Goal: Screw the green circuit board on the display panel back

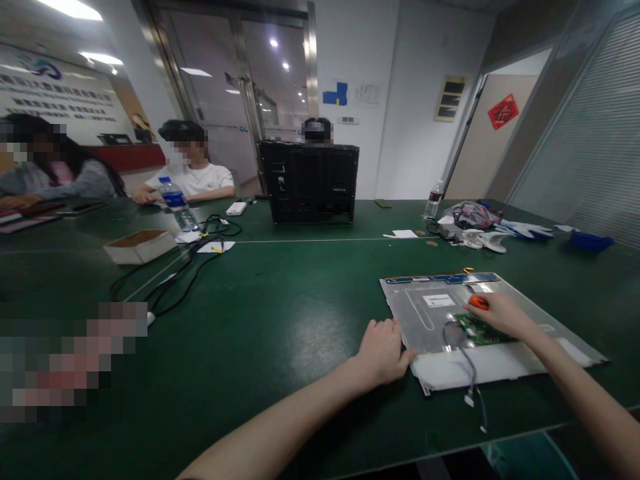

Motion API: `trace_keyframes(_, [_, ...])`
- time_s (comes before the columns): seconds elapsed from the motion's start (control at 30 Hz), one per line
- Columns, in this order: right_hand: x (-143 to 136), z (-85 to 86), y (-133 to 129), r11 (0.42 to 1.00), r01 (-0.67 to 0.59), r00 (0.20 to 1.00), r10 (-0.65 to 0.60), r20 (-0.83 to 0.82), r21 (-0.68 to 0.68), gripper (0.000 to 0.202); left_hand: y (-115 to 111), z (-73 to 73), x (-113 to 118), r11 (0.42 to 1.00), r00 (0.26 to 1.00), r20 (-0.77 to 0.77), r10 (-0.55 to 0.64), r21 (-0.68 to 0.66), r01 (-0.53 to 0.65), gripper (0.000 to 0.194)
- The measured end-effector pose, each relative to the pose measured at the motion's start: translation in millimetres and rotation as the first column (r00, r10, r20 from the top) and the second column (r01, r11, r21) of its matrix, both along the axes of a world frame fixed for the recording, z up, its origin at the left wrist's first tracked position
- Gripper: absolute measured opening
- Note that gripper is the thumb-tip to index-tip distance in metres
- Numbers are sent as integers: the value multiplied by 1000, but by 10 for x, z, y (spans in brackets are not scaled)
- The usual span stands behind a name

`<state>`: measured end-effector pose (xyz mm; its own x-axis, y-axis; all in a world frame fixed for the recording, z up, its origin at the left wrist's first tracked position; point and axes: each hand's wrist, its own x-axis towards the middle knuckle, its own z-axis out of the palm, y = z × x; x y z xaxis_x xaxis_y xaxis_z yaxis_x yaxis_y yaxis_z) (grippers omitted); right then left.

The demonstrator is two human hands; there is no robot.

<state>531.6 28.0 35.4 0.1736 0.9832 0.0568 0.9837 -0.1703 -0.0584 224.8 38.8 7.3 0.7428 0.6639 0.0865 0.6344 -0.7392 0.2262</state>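
Observation:
A flat display panel point(425, 339), its metal back facing up, lies on the green table to the right. My left hand point(381, 352) is closed at the panel's left edge, with the fingers curled and the thumb against its lower corner. In my right hand point(503, 313), above the panel, is the orange-and-black handle of what looks like a screwdriver point(479, 303); its tip is hidden. Beneath that hand sits a green circuit board point(470, 328), partly covered. A grey cable point(467, 360) with white plugs trails from it over the front edge.
A black monitor-like unit point(313, 183) stands at the back, a person behind it. Two people sit at the left. Nearer are a bottle point(176, 202), a shallow box point(141, 247) and black cables point(187, 270). White gloves point(483, 239) and a blue tray point(591, 241) lie back right.

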Motion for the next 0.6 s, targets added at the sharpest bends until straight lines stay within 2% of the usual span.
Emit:
trace_keyframes(0.13, [-106,-40,-1,996,-72,997,71,-15,-57,22,31,4,191,1000,1000,5,-30,-9,30,58])
trace_keyframes(0.37, [-9,-56,5,997,-45,999,45,-11,-62,16,55,24,398,999,999,1,-49,-15,49,62])
trace_keyframes(0.6, [69,-18,-38,998,-61,998,60,-20,-13,14,97,0,590,997,997,16,-75,-15,75,64])
